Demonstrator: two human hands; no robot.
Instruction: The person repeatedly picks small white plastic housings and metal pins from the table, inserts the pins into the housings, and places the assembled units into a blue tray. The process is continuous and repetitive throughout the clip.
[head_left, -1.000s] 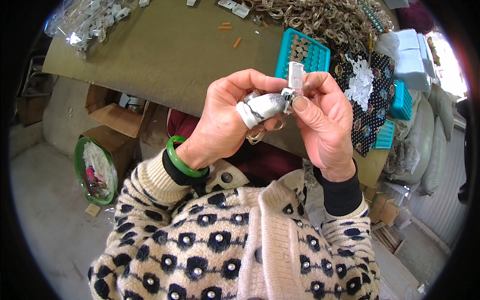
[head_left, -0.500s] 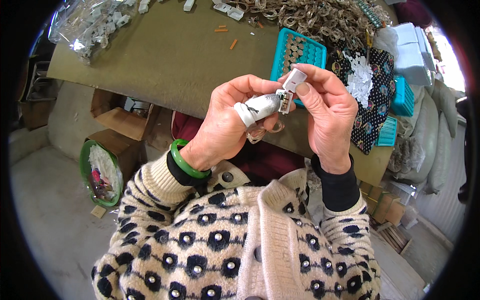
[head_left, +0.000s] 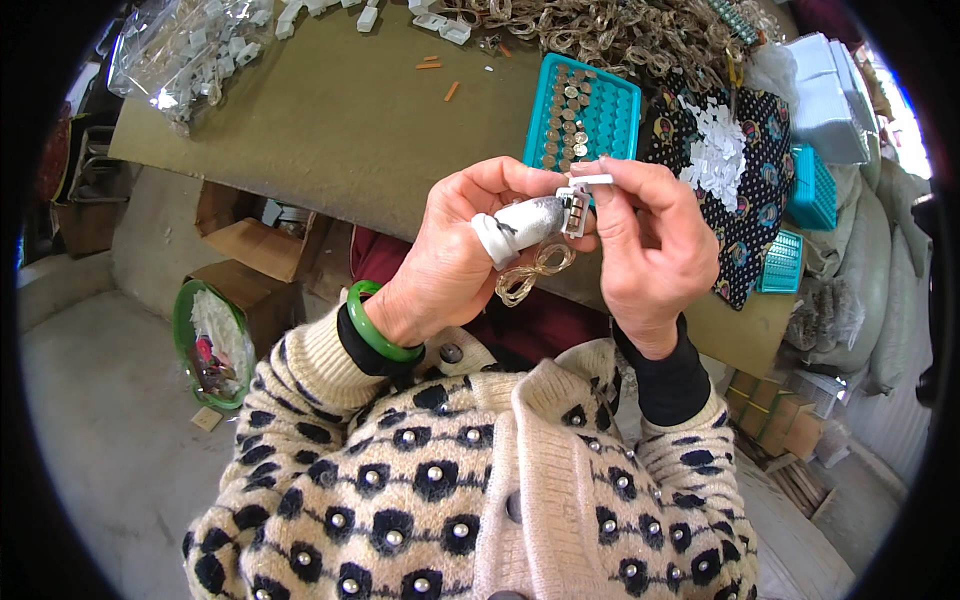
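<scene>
Between my two hands is a small white battery box (head_left: 573,212), its inside showing several small cells or contacts. My left hand (head_left: 440,235) grips the box; a worn white-and-grey sleeve (head_left: 525,222) covers one of its fingers. A coil of thin clear wire (head_left: 537,272) hangs below the box. My right hand (head_left: 655,230) pinches a white cover (head_left: 591,180) by thumb and forefinger, edge-on at the box's top end. Whether cover and box are joined I cannot tell. Behind my hands lies a teal tray (head_left: 622,105) with round coin cells (head_left: 567,118) in its left part.
A heap of coiled wires (head_left: 590,35) lies at the table's back. White pieces (head_left: 715,150) rest on dark patterned cloth (head_left: 770,200) at right. A clear bag of white parts (head_left: 185,65) sits back left. Orange strips (head_left: 452,92) lie mid-table. A green basket (head_left: 190,340) stands on the floor.
The white cover has turned from showing its broad face to edge-on. My right hand has moved slightly down with its fingers more curled. More of the wire coil shows below the box.
</scene>
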